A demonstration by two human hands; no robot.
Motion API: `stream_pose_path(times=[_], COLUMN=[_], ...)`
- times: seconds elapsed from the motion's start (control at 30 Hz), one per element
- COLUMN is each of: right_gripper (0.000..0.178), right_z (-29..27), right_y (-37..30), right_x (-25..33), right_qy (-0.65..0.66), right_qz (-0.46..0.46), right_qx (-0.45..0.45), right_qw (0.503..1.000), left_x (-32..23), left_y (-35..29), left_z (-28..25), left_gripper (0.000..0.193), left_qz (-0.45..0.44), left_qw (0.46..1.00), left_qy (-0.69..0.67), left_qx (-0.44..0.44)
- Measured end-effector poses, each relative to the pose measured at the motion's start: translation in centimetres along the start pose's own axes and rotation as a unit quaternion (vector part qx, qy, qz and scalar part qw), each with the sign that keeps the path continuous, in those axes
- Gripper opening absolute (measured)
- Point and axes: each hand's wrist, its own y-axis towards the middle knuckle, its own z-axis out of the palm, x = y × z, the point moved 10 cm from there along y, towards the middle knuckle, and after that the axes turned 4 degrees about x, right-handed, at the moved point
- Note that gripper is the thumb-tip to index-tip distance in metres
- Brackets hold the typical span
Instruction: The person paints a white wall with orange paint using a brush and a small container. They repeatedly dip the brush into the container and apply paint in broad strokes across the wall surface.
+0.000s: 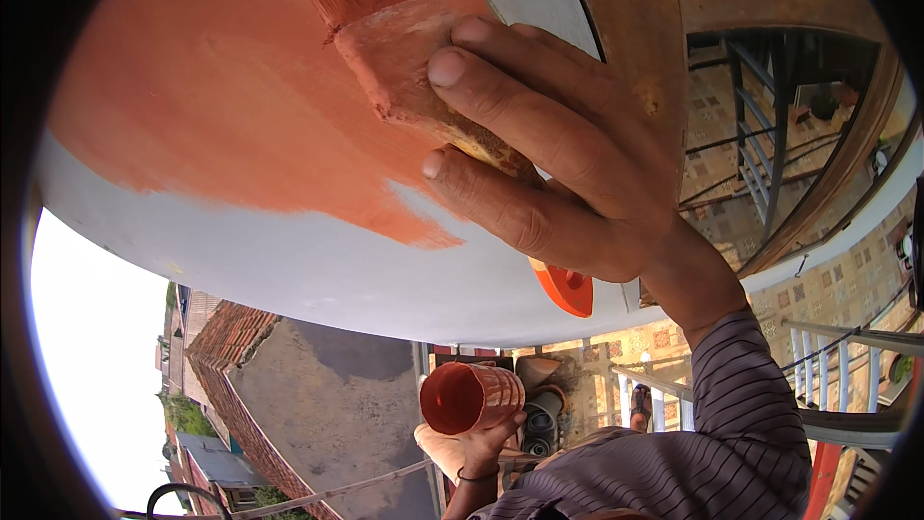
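Paintbrush [399, 63], in the head view, is over the partly orange-painted wall [231, 106], left of the brown window frame [630, 24]. The right hand [582, 178], overlapping that frame's left side, grips the brush. Below and left of the frame, the left hand [478, 449] grips an orange-coated cup [481, 398].

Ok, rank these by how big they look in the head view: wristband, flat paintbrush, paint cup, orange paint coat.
1. Orange paint coat
2. Flat paintbrush, in the right hand
3. Paint cup, in the left hand
4. Wristband
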Motion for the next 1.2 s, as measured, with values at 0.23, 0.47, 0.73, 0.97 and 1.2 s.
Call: stream_pose_path(times=[0.23,0.47,0.73,0.97,1.2], right_gripper=[0.031,0.024,0.025,0.029,0.032], right_z=[0.0,-0.4,-0.6,-0.6,-0.4], right_y=[-0.4,-0.1,-0.1,0.1,-0.2], right_x=[-0.2,-0.3,-0.1,-0.2,-0.2], right_qy=[0.010,-0.003,-0.001,0.044,0.061], right_qz=[0.010,0.002,0.022,0.041,0.062], right_qx=[-0.008,-0.053,-0.113,-0.068,-0.027], right_qw=[1.000,0.999,0.993,0.996,0.996], left_x=[0.1,-0.1,-0.2,-0.3,-0.5], left_y=[-0.3,-0.2,-0.2,-0.1,0.0], left_z=[0.2,0.4,0.4,0.4,0.3], left_gripper=[0.103,0.101,0.100,0.098,0.097], left_qz=[-0.005,-0.006,-0.006,-0.004,-0.004], left_qw=[1.000,1.000,1.000,1.000,1.000], left_qy=[0.003,0.004,0.007,0.010,0.010], left_qx=[-0.001,0.001,0.002,0.002,0.003])
